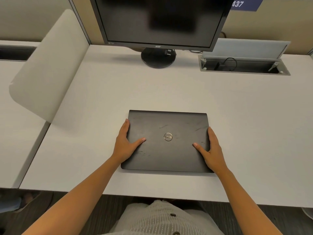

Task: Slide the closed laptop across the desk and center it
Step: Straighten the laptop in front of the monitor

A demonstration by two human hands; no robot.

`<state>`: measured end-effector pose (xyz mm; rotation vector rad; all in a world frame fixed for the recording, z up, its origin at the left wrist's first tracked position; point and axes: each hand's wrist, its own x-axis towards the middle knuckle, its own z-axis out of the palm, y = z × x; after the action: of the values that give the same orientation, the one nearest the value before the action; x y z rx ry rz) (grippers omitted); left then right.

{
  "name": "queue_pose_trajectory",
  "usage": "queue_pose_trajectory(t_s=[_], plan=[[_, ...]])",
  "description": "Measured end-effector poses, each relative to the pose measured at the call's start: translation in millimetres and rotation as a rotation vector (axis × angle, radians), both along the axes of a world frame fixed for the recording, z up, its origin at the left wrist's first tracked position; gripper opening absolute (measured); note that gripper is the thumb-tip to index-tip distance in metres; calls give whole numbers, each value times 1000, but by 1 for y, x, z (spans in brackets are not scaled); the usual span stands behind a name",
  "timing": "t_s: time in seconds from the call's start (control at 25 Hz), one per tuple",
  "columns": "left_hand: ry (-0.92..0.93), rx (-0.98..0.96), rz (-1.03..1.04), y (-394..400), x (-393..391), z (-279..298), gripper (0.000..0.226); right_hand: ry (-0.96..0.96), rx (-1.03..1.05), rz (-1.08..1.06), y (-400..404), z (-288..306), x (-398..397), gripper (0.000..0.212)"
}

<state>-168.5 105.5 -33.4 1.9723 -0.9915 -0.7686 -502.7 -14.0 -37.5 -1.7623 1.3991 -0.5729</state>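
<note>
A closed black laptop [169, 122] with a round silver logo lies flat on the white desk [245, 124], near its front edge and roughly below the monitor. My left hand [124, 145] grips the laptop's left edge, thumb lying on the lid and fingers along the side. My right hand [212, 150] holds the right edge the same way, thumb on the lid. Both forearms reach in from the bottom of the view.
A dark monitor [160, 21] on a round stand [158, 58] sits at the back of the desk. An open cable box [243, 65] with a raised lid is sunk into the desk at the back right. A curved beige divider [49, 65] stands on the left.
</note>
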Motion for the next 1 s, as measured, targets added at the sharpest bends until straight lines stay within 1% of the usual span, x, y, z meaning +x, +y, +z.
queue_pose_trajectory(t_s=[0.16,0.36,0.68,0.84,1.0], plan=[[-46,-7,-31,1,-2,0,107,-4,2,-2,1,-1,1,93],[-57,7,-40,1,0,-1,108,-17,20,-17,0,-1,-1,96],[-90,3,-76,0,-1,-2,105,-4,24,-11,1,1,1,94],[-205,24,-147,-2,-4,-1,97,75,-39,34,5,1,4,94],[-494,77,-216,-4,-5,-5,85,227,-145,61,7,0,9,88]])
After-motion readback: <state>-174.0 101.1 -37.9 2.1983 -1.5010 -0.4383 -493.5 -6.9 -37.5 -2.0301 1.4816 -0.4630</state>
